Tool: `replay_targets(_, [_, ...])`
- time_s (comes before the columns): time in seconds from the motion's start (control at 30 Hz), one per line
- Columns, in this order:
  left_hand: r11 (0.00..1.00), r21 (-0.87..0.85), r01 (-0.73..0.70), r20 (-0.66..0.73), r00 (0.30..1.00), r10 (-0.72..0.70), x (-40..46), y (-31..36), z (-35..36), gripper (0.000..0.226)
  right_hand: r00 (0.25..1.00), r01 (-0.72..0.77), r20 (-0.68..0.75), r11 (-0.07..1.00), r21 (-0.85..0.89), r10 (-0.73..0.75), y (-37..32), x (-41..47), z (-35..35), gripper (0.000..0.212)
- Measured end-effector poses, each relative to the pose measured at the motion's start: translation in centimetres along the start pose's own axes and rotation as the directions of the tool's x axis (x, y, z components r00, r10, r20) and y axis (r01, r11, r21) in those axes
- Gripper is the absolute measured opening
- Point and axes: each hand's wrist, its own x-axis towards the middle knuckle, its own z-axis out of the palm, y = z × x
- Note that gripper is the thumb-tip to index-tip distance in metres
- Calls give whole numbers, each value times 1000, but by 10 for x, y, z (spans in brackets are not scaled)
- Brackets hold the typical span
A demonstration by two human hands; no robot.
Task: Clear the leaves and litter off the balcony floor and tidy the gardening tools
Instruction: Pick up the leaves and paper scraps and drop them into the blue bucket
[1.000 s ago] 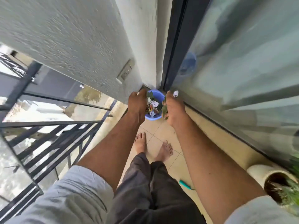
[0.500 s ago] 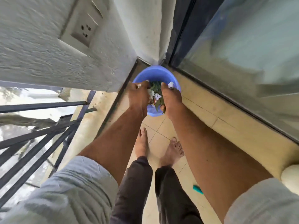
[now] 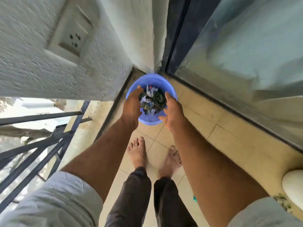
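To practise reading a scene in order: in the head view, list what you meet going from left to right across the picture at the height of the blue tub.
Railing bars → textured wall corner → left hand → litter in the blue tub → right hand → floor tiles → glass door.
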Motion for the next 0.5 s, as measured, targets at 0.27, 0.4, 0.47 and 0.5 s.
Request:
replay_targets(0.27, [980,133,-147,136,982,129,-234,119,29,40,986,159,28,983,95,-162,-52,-161,-27,24])
replay_targets(0.4, [987,79,-140,240,964,118,-326,160,35,80,969,232,72,969,78,-238,-80,-279,-41,16])
replay_targets(0.47, [987,124,-104,241,968,71,-349,159,29,71,956,275,76,957,96,-282,-91,-341,-52,20])
replay_targets(0.5, [980,164,-111,240,968,70,-366,161,28,68,951,296,61,949,107,-303,-94,-367,-59,23])
